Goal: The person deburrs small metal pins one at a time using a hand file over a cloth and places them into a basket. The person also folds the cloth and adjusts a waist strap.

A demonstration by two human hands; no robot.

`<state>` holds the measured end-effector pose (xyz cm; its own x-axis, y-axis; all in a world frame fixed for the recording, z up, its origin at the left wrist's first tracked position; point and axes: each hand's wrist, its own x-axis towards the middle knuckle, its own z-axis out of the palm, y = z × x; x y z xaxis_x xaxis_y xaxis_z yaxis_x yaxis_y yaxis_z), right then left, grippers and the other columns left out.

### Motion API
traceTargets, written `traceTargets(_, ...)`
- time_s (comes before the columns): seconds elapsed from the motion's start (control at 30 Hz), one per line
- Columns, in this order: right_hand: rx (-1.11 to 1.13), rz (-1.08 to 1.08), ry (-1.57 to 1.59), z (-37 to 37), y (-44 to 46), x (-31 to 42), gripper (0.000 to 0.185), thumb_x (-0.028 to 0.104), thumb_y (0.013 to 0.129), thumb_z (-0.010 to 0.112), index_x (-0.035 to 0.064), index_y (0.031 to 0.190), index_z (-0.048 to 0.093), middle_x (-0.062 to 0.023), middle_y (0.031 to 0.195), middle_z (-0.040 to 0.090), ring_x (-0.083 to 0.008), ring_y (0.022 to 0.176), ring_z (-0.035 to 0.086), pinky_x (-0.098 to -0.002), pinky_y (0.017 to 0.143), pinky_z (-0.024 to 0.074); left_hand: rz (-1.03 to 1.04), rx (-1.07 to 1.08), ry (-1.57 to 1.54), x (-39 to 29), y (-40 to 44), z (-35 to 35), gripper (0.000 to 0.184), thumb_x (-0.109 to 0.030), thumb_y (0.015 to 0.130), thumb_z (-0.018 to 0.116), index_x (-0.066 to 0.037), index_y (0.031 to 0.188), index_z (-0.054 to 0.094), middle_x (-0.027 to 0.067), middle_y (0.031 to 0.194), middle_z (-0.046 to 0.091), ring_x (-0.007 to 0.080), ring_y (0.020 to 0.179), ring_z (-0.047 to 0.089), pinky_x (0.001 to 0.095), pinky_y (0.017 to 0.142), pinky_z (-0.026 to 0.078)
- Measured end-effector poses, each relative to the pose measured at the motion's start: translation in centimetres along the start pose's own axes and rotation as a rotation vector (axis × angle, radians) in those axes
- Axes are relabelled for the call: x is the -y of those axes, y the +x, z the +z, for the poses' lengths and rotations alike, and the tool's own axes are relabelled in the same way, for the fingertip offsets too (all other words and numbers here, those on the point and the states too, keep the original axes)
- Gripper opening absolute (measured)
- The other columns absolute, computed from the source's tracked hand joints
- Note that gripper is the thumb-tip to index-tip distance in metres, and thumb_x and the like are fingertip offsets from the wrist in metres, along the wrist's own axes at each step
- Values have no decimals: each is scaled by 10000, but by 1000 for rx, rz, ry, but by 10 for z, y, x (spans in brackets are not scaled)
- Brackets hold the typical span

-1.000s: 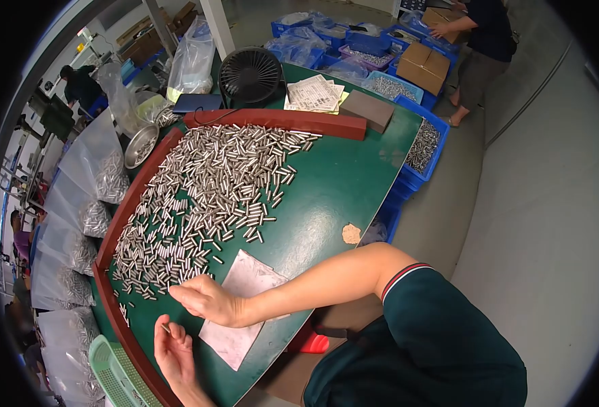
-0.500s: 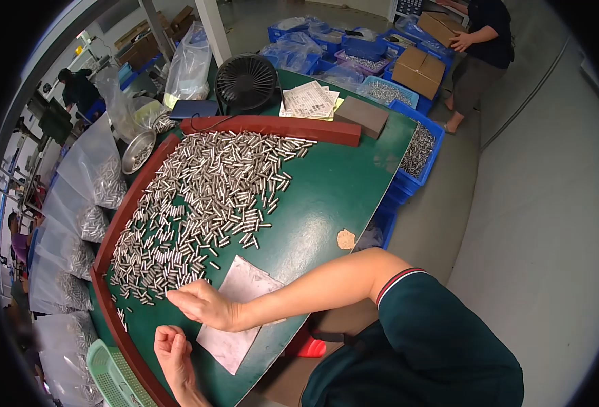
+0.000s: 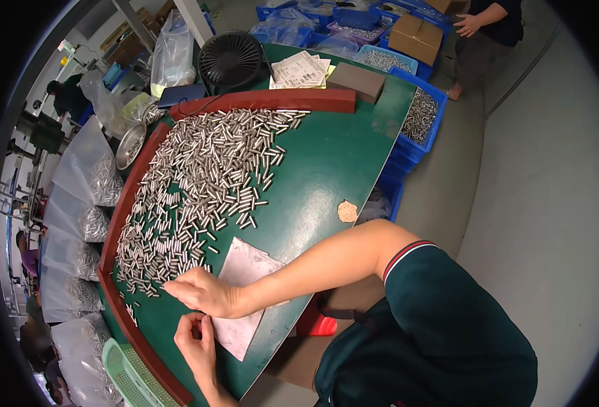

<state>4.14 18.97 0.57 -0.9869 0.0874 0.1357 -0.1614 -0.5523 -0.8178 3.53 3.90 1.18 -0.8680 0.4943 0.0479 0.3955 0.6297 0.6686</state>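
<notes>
Light soft, fairly bright on green table (image 3: 326,159), seems to come from above. Pale shiny spot near table middle. Metal pins (image 3: 211,159) glint white, look mostly sharp. Floor (image 3: 442,163) dimmer, grey. View round, with black corners. Wall (image 3: 550,197) and post (image 3: 192,19) lean and bend near edges. Far left side small, fuzzy, with bright white patches.

Tabletop (image 3: 313,173) deep green; edging strip (image 3: 265,102) brick red; fan (image 3: 230,61) black, upper left. Basket (image 3: 133,380) mint green, lower left. Shirt (image 3: 449,319) dark green, red-and-white striped cuff (image 3: 408,256). Pins (image 3: 218,152) silvery.
</notes>
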Motion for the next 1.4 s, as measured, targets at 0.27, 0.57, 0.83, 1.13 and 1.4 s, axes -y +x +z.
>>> traceTargets(0.27, -18, -48, -18, 0, 2, -6, 407, 240, 898, 455, 59, 545, 363, 55, 519, 357, -29, 515, 304, -237, 443, 268, 55, -35, -10, 10, 3, 6, 53, -2, 771, 582, 40, 788, 554, 41, 612, 502, 97, 509, 411, 244, 475, 355)
traceTargets(0.57, 7, -25, 10, 0, 1, -5, 400, 237, 893, 459, 67, 546, 352, 63, 531, 356, -27, 529, 309, -234, 451, 271, 113, -119, 54, 5, 16, 11, 62, 7, 766, 567, 35, 807, 530, 89, 649, 464, 176, 528, 433, 293, 495, 358)
traceTargets(0.83, -65, -64, 25, 4, 4, -9, 452, 264, 859, 476, 47, 487, 338, 38, 484, 342, -49, 489, 296, -269, 419, 274, 246, -124, 103, 9, 19, 11, 78, 20, 723, 590, 25, 773, 530, 88, 639, 443, 203, 533, 427, 318, 493, 356)
traceTargets(1.13, -11, -32, -21, 0, 3, -7, 395, 231, 897, 441, 59, 551, 355, 60, 536, 354, -33, 536, 307, -234, 464, 280, 159, -160, 6, 11, 19, 15, 70, 17, 726, 593, 28, 746, 527, 90, 618, 447, 199, 528, 432, 316, 498, 364)
traceTargets(1.4, -5, -45, -33, 0, 3, -7, 395, 239, 891, 446, 59, 549, 362, 50, 527, 371, -36, 529, 330, -234, 464, 297, 261, -168, 61, 12, 20, 15, 69, 16, 732, 583, 30, 735, 516, 88, 605, 439, 188, 498, 413, 313, 480, 354)
